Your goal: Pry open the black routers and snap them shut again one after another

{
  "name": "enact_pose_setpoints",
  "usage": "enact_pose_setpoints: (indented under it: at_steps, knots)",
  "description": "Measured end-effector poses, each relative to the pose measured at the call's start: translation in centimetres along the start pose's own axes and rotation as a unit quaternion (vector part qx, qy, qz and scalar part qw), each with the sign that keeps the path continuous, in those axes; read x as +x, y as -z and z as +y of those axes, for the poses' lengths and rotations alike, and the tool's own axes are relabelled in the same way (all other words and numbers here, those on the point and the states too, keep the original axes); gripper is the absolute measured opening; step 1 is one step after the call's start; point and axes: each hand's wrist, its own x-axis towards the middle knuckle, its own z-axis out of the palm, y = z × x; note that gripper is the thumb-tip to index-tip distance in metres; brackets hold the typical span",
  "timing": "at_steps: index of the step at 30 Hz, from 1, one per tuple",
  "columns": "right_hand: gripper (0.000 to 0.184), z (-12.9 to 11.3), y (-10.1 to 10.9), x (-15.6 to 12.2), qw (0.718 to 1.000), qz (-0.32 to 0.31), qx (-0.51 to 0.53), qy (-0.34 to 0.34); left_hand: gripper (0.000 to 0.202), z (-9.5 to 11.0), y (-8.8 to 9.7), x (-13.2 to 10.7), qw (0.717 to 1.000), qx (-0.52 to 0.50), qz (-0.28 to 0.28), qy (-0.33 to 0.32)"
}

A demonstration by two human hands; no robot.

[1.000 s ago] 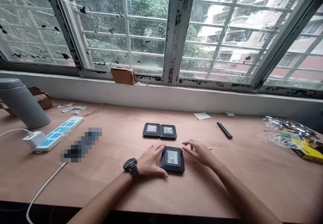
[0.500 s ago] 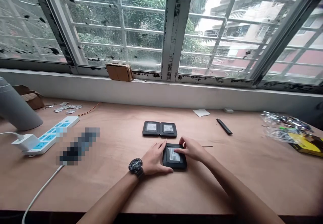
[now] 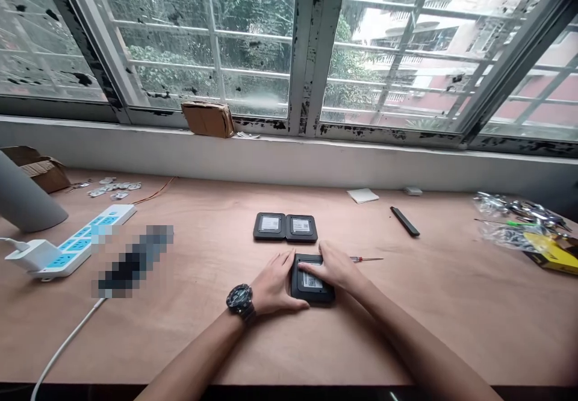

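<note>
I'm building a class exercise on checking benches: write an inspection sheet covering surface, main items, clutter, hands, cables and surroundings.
Surface: brown table.
Main items: black case, label up; second case and third case side by side beyond.
Hands: left hand braces the black case's left side; right hand holds its right side.
Clutter: screwdriver partly behind the right hand; dark strip, white paper, plastic bags, yellow box further right; power strip, blurred object, grey cylinder far left.
Cables: white cable at the blurred object; another at the adapter; orange wire beyond.
Surroundings: barred window; brown carton in front.
</note>
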Motion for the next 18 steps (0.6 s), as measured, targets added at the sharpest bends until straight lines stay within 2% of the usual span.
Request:
enact_pose_setpoints:
  at_steps: [7, 12, 18]
  knots:
    - [0.061, 0.0, 0.2, 0.3, 0.999, -0.004, 0.043, -0.005, 0.134, -0.2, 0.3, 0.0, 1.000, -0.026, -0.008, 0.011]
    - [0.053, 0.1, 1.2, -0.1, 0.996, 0.029, 0.069, 0.050, 0.137, 0.2, 0.7, 0.2, 0.999, -0.043, -0.005, -0.010]
    - [0.037, 0.1, 3.7, -1.2, 0.960, -0.072, 0.259, 0.073, 0.122, 1.6, 1.6, 0.0, 0.999, -0.044, 0.004, -0.028]
